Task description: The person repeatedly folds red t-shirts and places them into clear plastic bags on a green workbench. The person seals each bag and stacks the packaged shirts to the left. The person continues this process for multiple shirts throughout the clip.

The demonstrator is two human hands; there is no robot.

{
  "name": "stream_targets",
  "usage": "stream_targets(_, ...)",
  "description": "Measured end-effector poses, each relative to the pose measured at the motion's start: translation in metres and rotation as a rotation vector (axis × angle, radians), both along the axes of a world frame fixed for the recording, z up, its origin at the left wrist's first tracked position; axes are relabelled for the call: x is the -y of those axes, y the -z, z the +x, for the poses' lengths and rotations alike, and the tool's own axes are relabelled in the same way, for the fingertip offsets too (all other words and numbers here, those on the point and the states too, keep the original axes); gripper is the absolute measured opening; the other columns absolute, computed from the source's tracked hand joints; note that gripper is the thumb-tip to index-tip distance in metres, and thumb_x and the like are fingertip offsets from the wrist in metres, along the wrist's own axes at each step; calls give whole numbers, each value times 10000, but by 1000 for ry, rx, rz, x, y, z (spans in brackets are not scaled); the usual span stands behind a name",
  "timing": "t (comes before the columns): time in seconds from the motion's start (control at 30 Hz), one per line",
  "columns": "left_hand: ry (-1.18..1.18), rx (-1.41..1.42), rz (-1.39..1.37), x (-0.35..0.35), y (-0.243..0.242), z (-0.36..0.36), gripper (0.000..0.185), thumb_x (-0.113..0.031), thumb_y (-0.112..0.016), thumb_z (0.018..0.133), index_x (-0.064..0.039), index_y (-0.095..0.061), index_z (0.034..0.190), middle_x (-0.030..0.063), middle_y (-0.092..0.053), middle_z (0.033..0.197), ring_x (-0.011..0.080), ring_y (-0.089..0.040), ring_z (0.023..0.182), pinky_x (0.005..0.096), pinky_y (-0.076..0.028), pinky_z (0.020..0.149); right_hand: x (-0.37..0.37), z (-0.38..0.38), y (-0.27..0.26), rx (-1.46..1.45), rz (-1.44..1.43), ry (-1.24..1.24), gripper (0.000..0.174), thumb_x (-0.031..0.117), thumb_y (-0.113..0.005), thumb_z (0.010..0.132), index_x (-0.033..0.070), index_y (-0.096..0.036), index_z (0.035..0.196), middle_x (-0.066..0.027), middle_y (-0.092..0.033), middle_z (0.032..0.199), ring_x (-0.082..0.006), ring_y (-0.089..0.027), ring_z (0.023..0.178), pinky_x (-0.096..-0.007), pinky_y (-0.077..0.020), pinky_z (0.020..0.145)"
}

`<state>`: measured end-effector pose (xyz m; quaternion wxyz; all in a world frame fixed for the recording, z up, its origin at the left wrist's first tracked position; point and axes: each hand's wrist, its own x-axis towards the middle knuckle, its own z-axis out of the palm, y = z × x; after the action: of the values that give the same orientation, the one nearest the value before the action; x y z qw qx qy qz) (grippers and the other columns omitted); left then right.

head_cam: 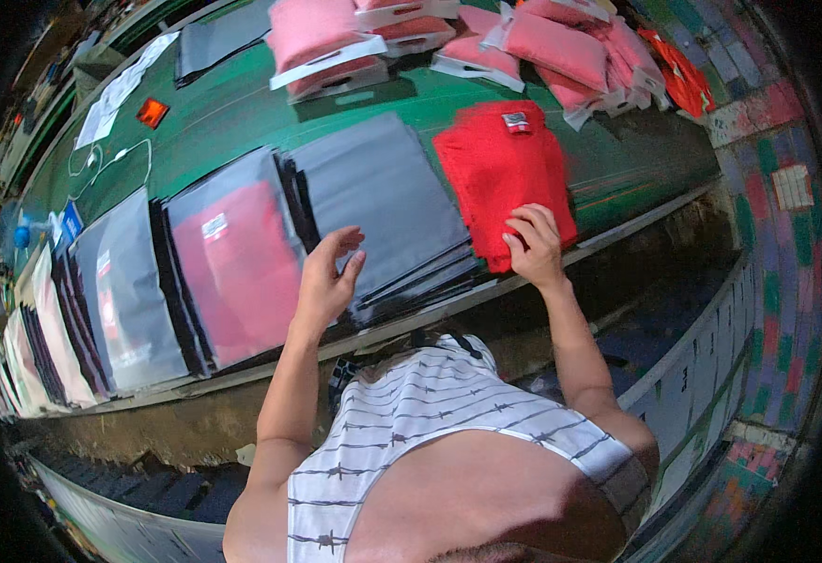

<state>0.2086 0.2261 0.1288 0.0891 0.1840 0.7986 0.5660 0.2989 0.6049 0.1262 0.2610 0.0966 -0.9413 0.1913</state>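
Over the lower end of a folded red garment (506, 169) rests or hovers my right hand (536, 243), fingers curled; whether it grips the cloth is unclear. The garment lies flat with a label at its collar. My left hand (333, 271) is raised at the left edge of a stack of grey plastic bags (386, 204), its thumb and fingers apart and nothing between them. Left of it lies a clear-fronted bag with a red garment inside (238, 274), on top of a pile. Farther left is another pile of bagged garments (125, 295).
Pink packs in clear handled bags (555, 46) are heaped along the far side of the green table (242, 127). White papers (125, 88), a small orange object (151, 112) and a white cable (118, 153) lie at the far left. The table's near edge runs before my body.
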Motion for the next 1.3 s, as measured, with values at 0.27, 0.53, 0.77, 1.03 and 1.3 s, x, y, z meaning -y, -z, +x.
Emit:
stream_targets(0.27,179,33,9,-113,5,13,369,-80,-696,996,-6,-612,1348,155,-740,1224,257,-725,1097,367,-588,857,-85,29,5,114,152,-213,525,138,-847,741,94,-725,1250,-109,-603,1488,-379,-536,1371,-535,-457,1126)
stream_targets(0.53,221,350,138,-143,29,35,375,-85,-660,1035,-38,-595,1401,125,-723,1272,217,-701,1156,370,-541,1026,-98,2,-27,51,-15,-199,373,39,-810,775,17,-712,1134,-159,-769,1077,-357,-751,1007,-455,-615,850)
stream_targets(0.77,16,869,1337,-183,52,39,614,-464,-480,1112,-84,-403,1589,151,-440,1632,332,-443,1486,486,-390,1202,24,-10,-96,215,-260,-397,137,122,-733,941,21,-643,921,-185,-663,813,-380,-707,709,-462,-560,594)
stream_targets(1.03,134,981,1668,-130,35,89,686,-533,-458,1092,-96,-367,1613,138,-395,1665,339,-382,1523,516,-325,1234,70,-101,-50,191,134,-646,629,447,-780,887,34,-636,1339,-215,-602,1434,-408,-582,1285,-532,-458,1071)
stream_targets(1.3,162,920,1622,-44,13,70,759,-601,-436,1071,-107,-331,1637,124,-350,1697,346,-320,1560,546,-261,1266,58,-143,-60,1078,-230,-753,445,389,-749,976,-26,-734,1136,-119,-743,948,-144,-658,898,-351,-527,827)
